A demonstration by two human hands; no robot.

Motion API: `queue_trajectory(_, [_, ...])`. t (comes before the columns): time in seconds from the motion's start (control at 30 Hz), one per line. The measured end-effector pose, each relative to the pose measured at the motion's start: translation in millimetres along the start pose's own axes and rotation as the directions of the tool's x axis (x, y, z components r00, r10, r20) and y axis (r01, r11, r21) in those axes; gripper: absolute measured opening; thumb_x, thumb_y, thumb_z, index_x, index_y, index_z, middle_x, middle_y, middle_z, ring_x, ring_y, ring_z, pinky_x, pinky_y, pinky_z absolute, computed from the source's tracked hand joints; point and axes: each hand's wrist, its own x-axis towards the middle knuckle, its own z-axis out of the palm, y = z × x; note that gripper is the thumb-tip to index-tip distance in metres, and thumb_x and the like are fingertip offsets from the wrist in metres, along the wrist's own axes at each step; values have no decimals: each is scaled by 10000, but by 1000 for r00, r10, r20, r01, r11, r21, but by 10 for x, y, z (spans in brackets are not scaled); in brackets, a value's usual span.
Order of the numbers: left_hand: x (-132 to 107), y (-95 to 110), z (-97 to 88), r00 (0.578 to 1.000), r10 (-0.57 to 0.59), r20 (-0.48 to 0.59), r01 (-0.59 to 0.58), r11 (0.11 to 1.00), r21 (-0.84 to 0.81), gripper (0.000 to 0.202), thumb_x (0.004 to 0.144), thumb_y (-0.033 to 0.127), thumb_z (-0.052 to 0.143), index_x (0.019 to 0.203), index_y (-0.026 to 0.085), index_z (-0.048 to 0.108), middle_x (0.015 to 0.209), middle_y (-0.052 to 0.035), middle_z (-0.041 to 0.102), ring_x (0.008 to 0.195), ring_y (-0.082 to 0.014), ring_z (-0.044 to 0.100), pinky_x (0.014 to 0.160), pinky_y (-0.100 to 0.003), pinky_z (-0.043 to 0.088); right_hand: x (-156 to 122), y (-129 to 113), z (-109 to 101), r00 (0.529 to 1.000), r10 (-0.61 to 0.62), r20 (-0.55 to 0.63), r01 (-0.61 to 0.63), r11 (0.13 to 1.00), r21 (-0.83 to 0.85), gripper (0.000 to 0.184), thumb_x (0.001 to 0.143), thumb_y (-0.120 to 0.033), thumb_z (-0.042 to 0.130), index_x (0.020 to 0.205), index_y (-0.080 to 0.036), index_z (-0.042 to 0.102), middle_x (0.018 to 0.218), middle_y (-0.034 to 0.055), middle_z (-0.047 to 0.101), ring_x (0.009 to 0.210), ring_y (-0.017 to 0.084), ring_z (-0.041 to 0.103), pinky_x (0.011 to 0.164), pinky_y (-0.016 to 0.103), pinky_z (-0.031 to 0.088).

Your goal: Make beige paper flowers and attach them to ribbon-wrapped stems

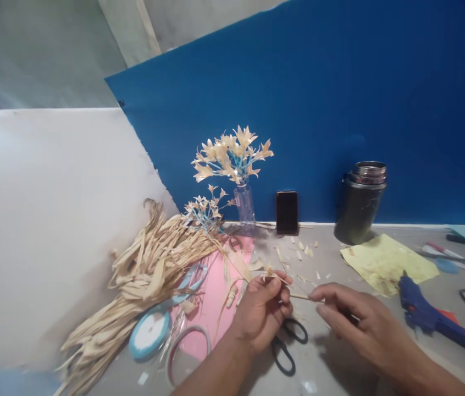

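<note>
My left hand [264, 308] is closed, pinching a small pale dried-husk flower [269, 271] between thumb and fingers. To its right, my right hand [354, 314] has thumb and forefinger close together at the end of a thin pale strip [302, 297] that reaches toward the left hand. Whether the strip joins the flower cannot be made out. Black-handled scissors [284, 352] lie just below my left hand, their blades hidden. Behind the hands, several cut petals [304, 250] are scattered on the grey table.
Left lies a large bundle of dried husks [154, 269], with blue ribbon [150, 334], a tape roll [175, 352] and pink paper [226, 308]. Husk flowers [232, 154] stand in a clear bottle [244, 206] near a phone [287, 213]. Right are a flask [360, 203], yellow cloth [387, 261] and glue gun [426, 308].
</note>
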Motion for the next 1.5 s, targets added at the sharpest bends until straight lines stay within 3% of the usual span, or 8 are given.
queue_trajectory(0.3, [-27, -29, 14, 998, -19, 68, 13, 996, 93, 291, 675, 284, 878, 812, 107, 693, 797, -45, 663, 543, -56, 506, 502, -182, 413, -29, -65, 31, 997, -79, -13, 78, 995, -58, 225, 943, -335, 500, 916, -210, 685, 525, -61, 524, 465, 110, 468, 472, 220, 328])
queue_trajectory(0.87, [-14, -45, 16, 1000, -2, 21, -2, 986, 166, 308, 653, 304, 886, 796, 111, 692, 785, -39, 670, 508, -44, 485, 490, -181, 406, -40, -53, 38, 999, -2, 34, 4, 999, -51, 220, 932, -334, 491, 925, -221, 680, 531, -50, 536, 482, 127, 477, 506, 243, 340])
queue_trajectory(1.5, [7, -136, 0, 1000, -27, 8, 26, 997, 77, 344, 601, 270, 919, 785, 97, 686, 735, -21, 671, 465, -35, 483, 474, -178, 407, -40, -75, 86, 1000, 7, 30, -6, 999, -34, 213, 920, -320, 486, 874, -222, 669, 521, -49, 557, 468, 129, 496, 494, 245, 330])
